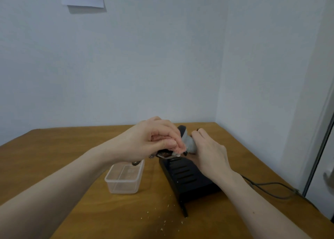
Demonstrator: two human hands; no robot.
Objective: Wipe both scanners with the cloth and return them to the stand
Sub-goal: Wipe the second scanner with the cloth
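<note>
While left hand (159,139) grips scanner (182,130) above stand (188,177), right hand (207,152) beside it presses grey cloth (189,144) against scanner.

Black slotted stand (188,177) on table, grey cloth (189,144) bunched above it

Tub (124,178) and stand (188,177) crowd mid-table; left side seemingly free.
</note>
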